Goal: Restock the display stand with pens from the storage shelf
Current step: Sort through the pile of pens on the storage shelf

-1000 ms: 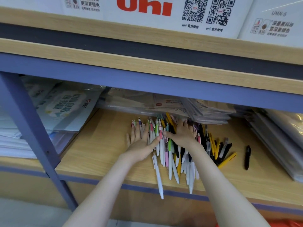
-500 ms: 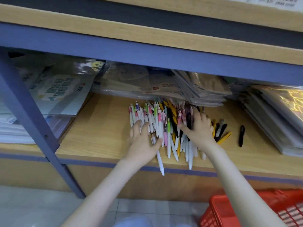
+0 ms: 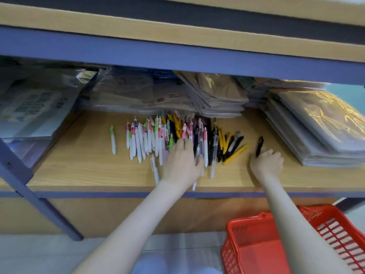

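At the far left, a blue shelf post [image 3: 11,169] slanting down across the front, with a stack of plastic-wrapped booklets [image 3: 33,111] behind it on the wooden storage shelf [image 3: 79,165]. Next along the board, a lone white pen [image 3: 113,142] with a green clip, lying apart from the rest, tip toward the front edge. Just right of it, the pile of pens [image 3: 148,139]: mostly white barrels with pink, green and blue clips, laid roughly side by side, darker ones toward the right. On the front middle of the pile, the left hand [image 3: 180,163], back upward, fingers [image 3: 181,147] bent down among the pens, thumb against a white barrel. Blurred here, so cannot tell whether gripping anything or only pressing. One pen tip poking out below the hand, reaching the shelf's front edge. Behind the pile, wrapped paper packs [image 3: 217,99] stacked toward the back. Right of the hand, a fan of yellow and black pens [image 3: 233,149]. Then a single black pen [image 3: 259,145], apart from the fan, its near end pinched in the curled fingers of the right hand [image 3: 266,165]. Further right, a slanted stack of clear folders [image 3: 316,131]. Below, on the floor, a red basket [image 3: 243,224], partly behind the right forearm.
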### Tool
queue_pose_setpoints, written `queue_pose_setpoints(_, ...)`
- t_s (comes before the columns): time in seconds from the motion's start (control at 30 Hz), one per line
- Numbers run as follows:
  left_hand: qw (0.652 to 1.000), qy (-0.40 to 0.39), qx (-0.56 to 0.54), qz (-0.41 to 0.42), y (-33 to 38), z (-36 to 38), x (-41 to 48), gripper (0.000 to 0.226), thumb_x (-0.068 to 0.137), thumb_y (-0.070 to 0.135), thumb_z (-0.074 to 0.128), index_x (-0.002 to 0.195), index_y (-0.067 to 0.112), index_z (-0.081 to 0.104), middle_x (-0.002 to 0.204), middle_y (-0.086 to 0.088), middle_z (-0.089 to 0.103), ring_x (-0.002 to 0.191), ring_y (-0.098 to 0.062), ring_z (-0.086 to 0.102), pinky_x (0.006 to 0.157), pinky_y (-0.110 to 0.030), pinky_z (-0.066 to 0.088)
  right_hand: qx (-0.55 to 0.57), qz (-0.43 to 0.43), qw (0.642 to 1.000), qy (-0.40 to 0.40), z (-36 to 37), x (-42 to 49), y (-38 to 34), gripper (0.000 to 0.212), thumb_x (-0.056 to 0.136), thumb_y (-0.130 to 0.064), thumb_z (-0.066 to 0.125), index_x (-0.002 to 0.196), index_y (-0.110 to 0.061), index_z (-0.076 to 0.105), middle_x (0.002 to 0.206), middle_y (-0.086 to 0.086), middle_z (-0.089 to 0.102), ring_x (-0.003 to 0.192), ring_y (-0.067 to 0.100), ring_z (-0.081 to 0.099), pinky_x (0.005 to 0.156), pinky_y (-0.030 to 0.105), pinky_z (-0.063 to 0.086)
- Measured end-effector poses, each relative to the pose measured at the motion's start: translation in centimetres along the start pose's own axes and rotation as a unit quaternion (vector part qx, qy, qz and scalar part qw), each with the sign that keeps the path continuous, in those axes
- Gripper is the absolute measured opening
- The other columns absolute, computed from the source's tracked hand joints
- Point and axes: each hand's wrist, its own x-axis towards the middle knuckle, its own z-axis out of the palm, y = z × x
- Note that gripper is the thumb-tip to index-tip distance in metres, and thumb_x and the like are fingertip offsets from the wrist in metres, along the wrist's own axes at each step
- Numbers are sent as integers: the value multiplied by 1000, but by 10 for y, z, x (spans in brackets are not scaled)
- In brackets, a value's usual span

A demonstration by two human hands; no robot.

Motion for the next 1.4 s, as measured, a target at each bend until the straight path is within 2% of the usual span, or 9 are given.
queue_pose_setpoints(0.2,991,-48,-116,49,33,22,27,32,99,24,46,129,12,49,129,-3,47,121,-17,44,97,-22,35,164,24,979,-119,-14,19,5,21,93,-14,45,107,0,54,109,19,60,86,31,57,68,32,44)
queue_pose_setpoints(0.3,963,-89,-253,-14,54,26,38,33,101,23,45,133,14,48,129,-1,52,117,-11,51,90,-18,38,287,20,953,-92,-24,1,0,25,97,-23,47,112,-4,56,107,12,60,95,31,57,71,29,41)
queue_pose_setpoints(0.5,823,-118,-510,-221,75,40,63,30,101,30,45,121,9,52,118,-6,62,109,-20,59,104,-40,43,400,-237,865,-188,-37,-41,-19,6,95,-15,53,92,-13,58,76,-8,55,68,-5,50,59,7,36)
queue_pose_setpoints(0.57,782,-88,-563,-253,75,38,69,31,103,20,39,125,0,49,111,-11,65,101,-20,65,97,-42,50,412,-241,851,-220,-36,-36,-23,13,97,-21,49,90,-17,60,78,-10,57,70,-8,52,61,8,37)
queue_pose_setpoints(0.67,728,-54,-622,-283,63,28,69,25,104,10,37,121,-4,47,113,-21,62,102,-30,65,76,-32,58,388,-125,901,-151,-18,-10,-27,32,97,-41,45,106,-13,56,98,0,62,96,17,56,74,25,44)
queue_pose_setpoints(0.8,694,-69,-666,-263,44,10,65,15,102,6,38,101,4,52,91,-13,59,78,-20,60,71,-28,53,99,-76,981,-146,5,14,-49,83,88,-67,35,146,-10,23,146,16,33,134,34,29,107,43,26)
queue_pose_setpoints(0.9,715,-64,-645,-263,37,6,63,15,102,7,41,105,2,55,96,-19,66,87,-25,68,74,-30,59,29,-102,977,-185,10,19,-67,87,88,-68,31,151,-14,6,153,14,20,139,33,16,110,43,18)
queue_pose_setpoints(1.13,732,-85,-625,-259,44,19,64,15,102,8,41,103,6,56,104,-23,66,89,-25,70,74,-31,60,22,-120,961,-247,-3,42,-51,87,87,-56,50,150,-13,9,154,12,16,140,33,14,111,42,23)
queue_pose_setpoints(1.4,760,-151,-582,-247,85,48,60,18,101,15,45,112,6,56,110,-16,63,102,-22,66,82,-30,58,-10,-92,966,-239,-10,62,-5,104,75,-68,60,151,-12,15,151,14,18,138,33,19,108,41,29)
